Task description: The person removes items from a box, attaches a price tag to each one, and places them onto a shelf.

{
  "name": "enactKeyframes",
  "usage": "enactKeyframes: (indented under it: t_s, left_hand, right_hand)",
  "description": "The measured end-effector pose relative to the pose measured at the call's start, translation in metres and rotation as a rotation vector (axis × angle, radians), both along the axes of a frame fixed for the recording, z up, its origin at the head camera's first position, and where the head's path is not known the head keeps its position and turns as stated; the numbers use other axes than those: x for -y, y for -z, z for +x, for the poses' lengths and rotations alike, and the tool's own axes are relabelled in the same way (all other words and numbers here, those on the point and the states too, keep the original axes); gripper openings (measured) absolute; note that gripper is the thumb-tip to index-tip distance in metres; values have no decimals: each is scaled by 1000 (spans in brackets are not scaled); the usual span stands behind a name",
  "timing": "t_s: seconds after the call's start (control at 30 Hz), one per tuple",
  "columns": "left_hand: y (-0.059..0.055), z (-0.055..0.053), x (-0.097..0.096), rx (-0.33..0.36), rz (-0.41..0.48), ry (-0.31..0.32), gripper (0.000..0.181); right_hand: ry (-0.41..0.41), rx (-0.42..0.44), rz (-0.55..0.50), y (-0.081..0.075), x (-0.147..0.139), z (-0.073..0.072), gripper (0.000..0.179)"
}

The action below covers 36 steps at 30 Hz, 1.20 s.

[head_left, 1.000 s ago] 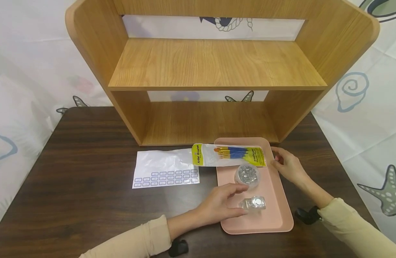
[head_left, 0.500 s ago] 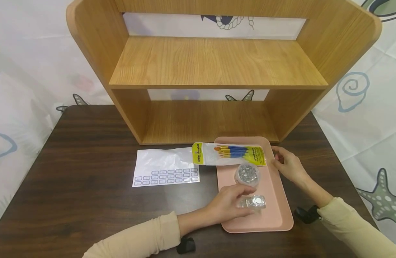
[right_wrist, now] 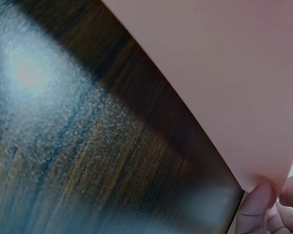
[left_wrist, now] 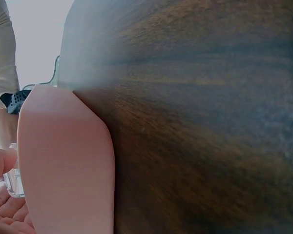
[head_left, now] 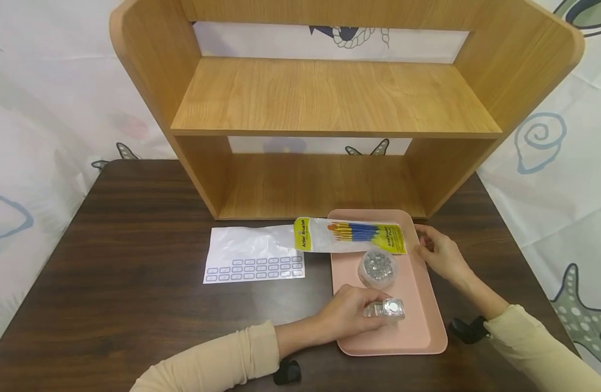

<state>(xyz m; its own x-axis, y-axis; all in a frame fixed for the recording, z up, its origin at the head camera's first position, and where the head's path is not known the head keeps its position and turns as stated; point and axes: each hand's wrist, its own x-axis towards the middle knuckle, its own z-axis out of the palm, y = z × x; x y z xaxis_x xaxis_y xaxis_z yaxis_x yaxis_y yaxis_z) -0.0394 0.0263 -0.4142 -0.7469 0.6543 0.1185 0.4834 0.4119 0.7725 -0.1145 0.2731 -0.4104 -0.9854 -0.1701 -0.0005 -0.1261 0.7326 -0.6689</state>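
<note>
My left hand (head_left: 351, 314) reaches over the pink tray (head_left: 418, 332) and holds a small clear, glass-like block (head_left: 392, 308) between thumb and fingers. Part of the block is hidden behind those fingers; the left wrist view catches its transparent edge (left_wrist: 14, 178) beside the thumb. At the tray's far right side, my right hand (head_left: 442, 256) pinches the rim, its thumb (right_wrist: 257, 202) pressed on the pink edge. A round clear tub (head_left: 378, 268) of small silvery pieces sits on the tray behind the block. Across the tray's far end lies a packet of artist brushes (head_left: 354, 233).
A white sheet of blue-bordered labels (head_left: 253, 255) lies left of the tray, partly under the brush packet. Behind stands a two-tier wooden shelf (head_left: 335, 98), its lower front edge close to the tray. The dark wooden table (head_left: 109, 261) extends to the left.
My left hand has moved slightly right, and its fingers have closed from a spread pose onto the clear block. The right hand stays at the tray rim.
</note>
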Motion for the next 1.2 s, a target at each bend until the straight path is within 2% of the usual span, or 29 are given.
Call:
enactKeyframes:
  t_s: [0.13, 0.23, 0.4, 0.53, 0.63, 0.73, 0.83, 0.97, 1.2]
  left_hand:
    - [-3, -2, 3, 28, 35, -28, 27]
    - [-8, -4, 8, 46, 98, -43, 27]
    - [-25, -8, 26, 88, 211, -80, 28]
    - [-40, -11, 48, 176, 275, -91, 28]
    - [-48, -12, 70, 190, 278, -114, 28]
    - [-53, -13, 95, 178, 246, -157, 29]
    - [-52, -13, 121, 190, 210, -194, 29]
    - [-45, -11, 152, 175, 146, -234, 26]
    - [-27, -7, 184, 110, 19, -258, 24]
  right_hand:
    - [-6, 6, 0, 0, 0, -1, 43]
    - [-3, 5, 12, 0, -1, 0, 43]
    - [0, 9, 20, 0, -3, 0, 44]
    - [-3, 13, 5, 0, -3, 1, 44]
    - [-4, 16, 1, 1, -2, 0, 44]
    - [-4, 24, -4, 1, -1, 0, 44]
    - [-1, 31, -7, 1, -1, 1, 44]
    - [-2, 19, -5, 1, 0, 1, 44]
    - [-6, 10, -16, 2, -1, 1, 44]
